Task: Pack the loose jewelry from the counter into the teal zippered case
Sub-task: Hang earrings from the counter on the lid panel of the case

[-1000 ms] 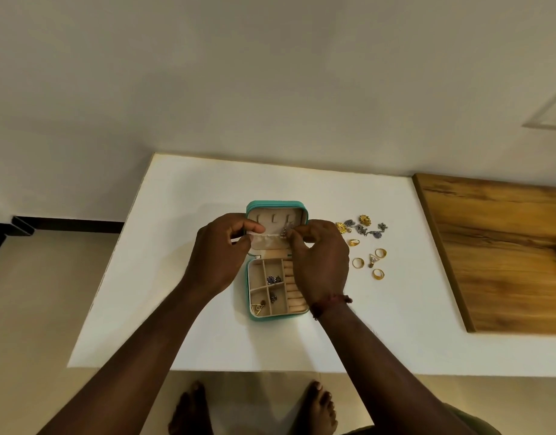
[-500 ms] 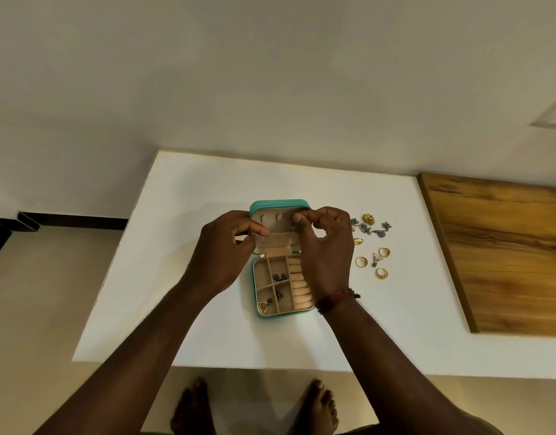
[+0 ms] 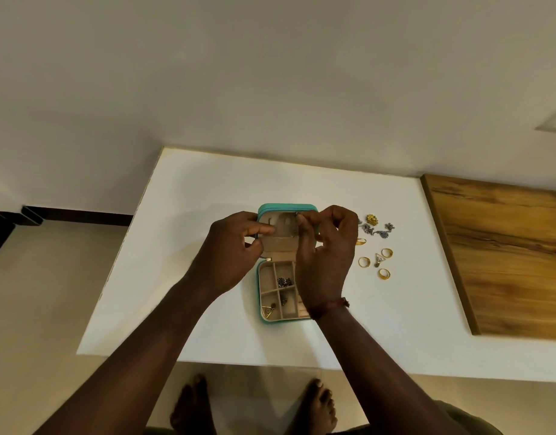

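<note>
The teal zippered case (image 3: 287, 268) lies open on the white table (image 3: 207, 189), with its long axis going away from the person. The lid stands up at the far end and the tray of compartments is at the near end. A few small pieces already lie in the compartments, among them a gold triangular piece (image 3: 267, 310) in the near left one.

The left hand (image 3: 231, 249) steadies the lid at its left edge, with a finger on the beige lining. The right hand (image 3: 325, 243) is pinched on a small, thin piece of jewelry (image 3: 297, 215) at the top of the lid, near the little hooks. It looks like a fine chain, but it is too small to tell for sure.

The loose jewelry is to the right of the case: gold rings (image 3: 363, 262), a gold flower piece (image 3: 371, 219), silver pieces (image 3: 377, 230) and a small pendant (image 3: 378, 260).

These pieces are probably very light, hard and a bit slippery, so a fingertip pinch is best. A ring is easy to take by its band. A chain is limp and tangles easily, so it is better taken near the clasp. The case is light and may slide, so one hand should hold it
</note>
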